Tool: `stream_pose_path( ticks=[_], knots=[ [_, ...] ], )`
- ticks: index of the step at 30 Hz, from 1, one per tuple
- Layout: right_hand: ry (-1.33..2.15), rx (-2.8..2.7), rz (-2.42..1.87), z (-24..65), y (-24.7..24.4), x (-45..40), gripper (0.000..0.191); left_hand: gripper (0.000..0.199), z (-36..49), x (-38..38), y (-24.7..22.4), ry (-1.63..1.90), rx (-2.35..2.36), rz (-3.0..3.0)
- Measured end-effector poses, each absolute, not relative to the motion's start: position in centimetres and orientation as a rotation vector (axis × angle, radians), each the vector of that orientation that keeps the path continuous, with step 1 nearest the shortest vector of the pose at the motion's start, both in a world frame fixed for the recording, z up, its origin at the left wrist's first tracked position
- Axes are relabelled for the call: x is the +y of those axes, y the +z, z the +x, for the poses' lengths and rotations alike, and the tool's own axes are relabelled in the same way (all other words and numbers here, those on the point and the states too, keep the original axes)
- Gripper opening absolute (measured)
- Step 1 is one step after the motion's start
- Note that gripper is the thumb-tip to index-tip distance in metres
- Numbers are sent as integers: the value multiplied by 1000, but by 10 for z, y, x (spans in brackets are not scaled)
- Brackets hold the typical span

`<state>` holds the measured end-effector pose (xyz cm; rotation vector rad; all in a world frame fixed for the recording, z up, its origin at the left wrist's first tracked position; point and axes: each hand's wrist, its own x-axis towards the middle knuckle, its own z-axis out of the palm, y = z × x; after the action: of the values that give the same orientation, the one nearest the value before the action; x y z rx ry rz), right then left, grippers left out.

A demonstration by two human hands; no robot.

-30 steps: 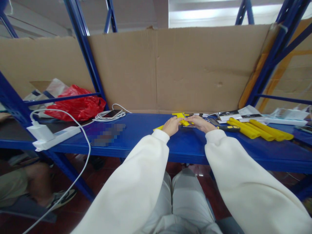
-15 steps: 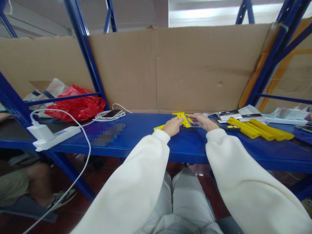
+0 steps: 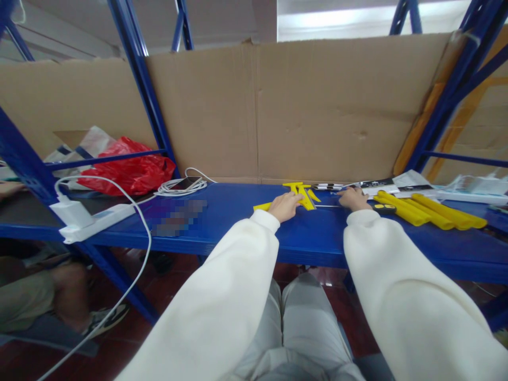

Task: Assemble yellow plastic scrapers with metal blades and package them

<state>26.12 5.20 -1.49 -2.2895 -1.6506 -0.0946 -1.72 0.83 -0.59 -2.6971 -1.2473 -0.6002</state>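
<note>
My left hand (image 3: 284, 207) is closed on a yellow scraper-like tool (image 3: 306, 197) on the blue table. A yellow handle (image 3: 262, 206) sticks out to the left of that hand. Just right of the tool's head lies a small curved yellow piece (image 3: 314, 195). My right hand (image 3: 354, 199) is over the table by some thin black and white items (image 3: 328, 187); its fingertips are too small to make out. Beside it on the right are a black piece with yellow marks (image 3: 384, 209) and several yellow tubes (image 3: 432, 211).
Cardboard (image 3: 309, 111) stands along the back between blue posts. At the left are a red bag (image 3: 129, 166), a coiled white cable (image 3: 180, 186) and a power strip (image 3: 99, 222) whose cable hangs in front. A person's leg (image 3: 69, 291) shows below left.
My right hand has moved right, away from the yellow tool, to the thin black and white items. The small curved yellow piece is now uncovered. My left hand stays on the tool.
</note>
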Motion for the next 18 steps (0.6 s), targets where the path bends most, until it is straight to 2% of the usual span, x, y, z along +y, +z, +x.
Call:
stream_pose_path(
  ticks=[18],
  knots=[
    [-130, -1811, -2365, 251, -19, 81, 57, 37, 19, 0, -2, -630, -1225, -2738]
  ],
)
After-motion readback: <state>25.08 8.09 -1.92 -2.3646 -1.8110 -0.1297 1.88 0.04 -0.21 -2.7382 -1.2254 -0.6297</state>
